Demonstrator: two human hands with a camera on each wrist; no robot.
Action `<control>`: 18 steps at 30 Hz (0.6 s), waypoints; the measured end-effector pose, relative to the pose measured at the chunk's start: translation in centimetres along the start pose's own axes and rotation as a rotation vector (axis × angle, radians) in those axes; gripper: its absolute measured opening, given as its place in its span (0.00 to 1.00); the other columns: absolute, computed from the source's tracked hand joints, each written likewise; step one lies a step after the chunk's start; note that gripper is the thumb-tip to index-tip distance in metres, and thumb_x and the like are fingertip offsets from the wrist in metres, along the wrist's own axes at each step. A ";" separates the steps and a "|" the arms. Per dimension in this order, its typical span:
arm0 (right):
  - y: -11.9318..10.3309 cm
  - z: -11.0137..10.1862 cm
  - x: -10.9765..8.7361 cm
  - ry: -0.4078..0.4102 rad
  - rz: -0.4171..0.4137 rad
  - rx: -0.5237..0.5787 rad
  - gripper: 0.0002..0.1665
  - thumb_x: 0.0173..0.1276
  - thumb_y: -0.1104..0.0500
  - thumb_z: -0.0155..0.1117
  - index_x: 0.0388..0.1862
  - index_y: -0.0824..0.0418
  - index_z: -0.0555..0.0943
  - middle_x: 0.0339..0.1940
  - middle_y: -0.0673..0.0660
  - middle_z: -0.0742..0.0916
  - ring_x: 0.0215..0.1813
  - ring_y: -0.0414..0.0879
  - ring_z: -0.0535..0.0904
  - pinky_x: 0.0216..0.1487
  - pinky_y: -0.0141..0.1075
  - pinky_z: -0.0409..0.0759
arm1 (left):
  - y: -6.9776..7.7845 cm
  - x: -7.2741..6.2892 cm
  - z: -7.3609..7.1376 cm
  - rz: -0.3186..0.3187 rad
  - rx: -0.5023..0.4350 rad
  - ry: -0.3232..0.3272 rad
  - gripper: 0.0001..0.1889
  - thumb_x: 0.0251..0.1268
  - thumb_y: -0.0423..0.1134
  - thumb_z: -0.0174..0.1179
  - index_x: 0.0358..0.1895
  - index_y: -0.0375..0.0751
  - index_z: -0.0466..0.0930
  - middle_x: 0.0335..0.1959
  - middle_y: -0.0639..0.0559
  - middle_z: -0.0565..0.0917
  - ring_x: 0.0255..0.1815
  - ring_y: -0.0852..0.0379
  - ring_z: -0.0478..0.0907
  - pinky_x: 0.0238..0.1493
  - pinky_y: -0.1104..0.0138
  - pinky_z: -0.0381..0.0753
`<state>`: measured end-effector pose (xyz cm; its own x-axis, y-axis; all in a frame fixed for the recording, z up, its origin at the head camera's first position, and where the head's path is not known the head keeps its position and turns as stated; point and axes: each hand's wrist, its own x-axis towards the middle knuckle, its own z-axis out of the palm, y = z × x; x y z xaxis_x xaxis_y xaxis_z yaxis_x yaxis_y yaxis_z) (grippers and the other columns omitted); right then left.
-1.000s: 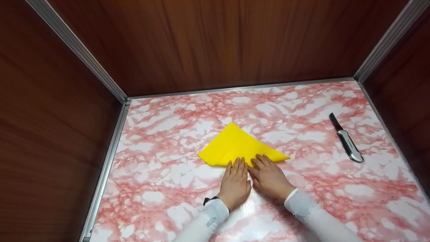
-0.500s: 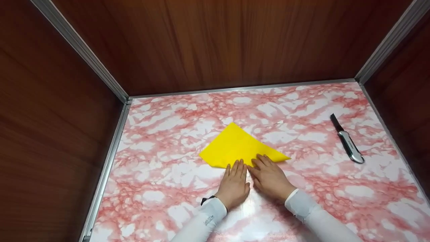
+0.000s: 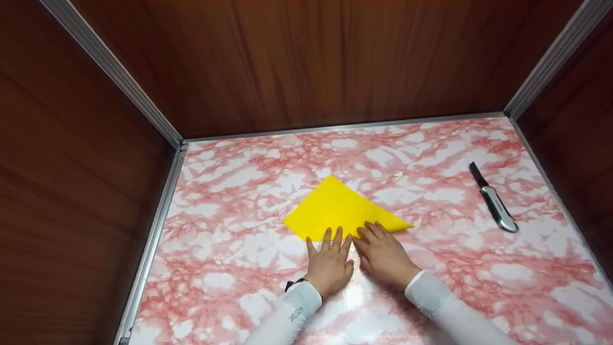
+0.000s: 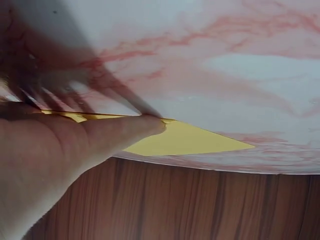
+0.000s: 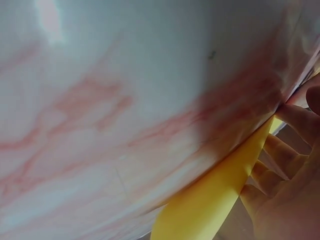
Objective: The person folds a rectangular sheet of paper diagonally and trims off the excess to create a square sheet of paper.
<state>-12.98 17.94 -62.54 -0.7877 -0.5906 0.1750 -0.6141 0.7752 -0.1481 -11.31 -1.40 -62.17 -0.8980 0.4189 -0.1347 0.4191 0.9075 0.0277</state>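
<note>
A folded sheet of yellow paper (image 3: 330, 206) lies on the table, one corner pointing away from me and another out to the right. My left hand (image 3: 329, 268) has its fingers straight and spread, the tips on the paper's near edge. Beside it my right hand (image 3: 387, 254) presses on the same edge with its fingertips, right of the middle. In the left wrist view a finger of the left hand (image 4: 100, 135) lies along the edge of the yellow paper (image 4: 190, 140). The right wrist view has the right fingertips (image 5: 252, 192) on the paper (image 5: 200, 205), which bulges up at its right end.
A utility knife (image 3: 495, 203) with a black blade end and grey handle lies at the right of the red-and-white marbled table (image 3: 230, 191). Dark wood panels (image 3: 335, 62) with metal edging stand at the back and both sides.
My left hand has slid a little to the left along the near edge and its fingers have spread. The paper's near left edge now lies flatter. My right hand has stayed in place.
</note>
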 end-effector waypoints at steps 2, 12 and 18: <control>-0.2 0.1 0.0 0.012 -0.012 0.000 0.27 0.71 0.55 0.63 0.66 0.63 0.81 0.66 0.64 0.80 0.73 0.67 0.68 0.75 0.59 0.58 | 0.0 0.0 -0.1 -0.002 0.006 -0.007 0.34 0.78 0.61 0.42 0.83 0.56 0.56 0.84 0.51 0.53 0.83 0.43 0.48 0.67 0.26 0.52; -0.9 0.3 -0.2 0.026 -0.004 0.029 0.28 0.70 0.54 0.64 0.65 0.66 0.81 0.66 0.66 0.80 0.73 0.67 0.68 0.75 0.59 0.59 | 0.1 0.0 -0.3 -0.015 0.053 -0.043 0.38 0.76 0.63 0.42 0.83 0.51 0.55 0.84 0.52 0.52 0.83 0.44 0.47 0.68 0.28 0.54; -0.9 0.2 0.2 0.043 -0.008 0.024 0.25 0.73 0.52 0.63 0.63 0.66 0.83 0.65 0.65 0.80 0.73 0.66 0.68 0.75 0.59 0.59 | 0.2 0.1 -0.8 -0.017 0.068 -0.061 0.38 0.76 0.64 0.43 0.83 0.50 0.56 0.84 0.51 0.53 0.83 0.44 0.48 0.67 0.28 0.56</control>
<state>-12.61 17.03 -62.58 -0.7804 -0.5861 0.2178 -0.6216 0.7647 -0.1695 -11.41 -1.14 -61.40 -0.8961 0.3991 -0.1943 0.4141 0.9093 -0.0423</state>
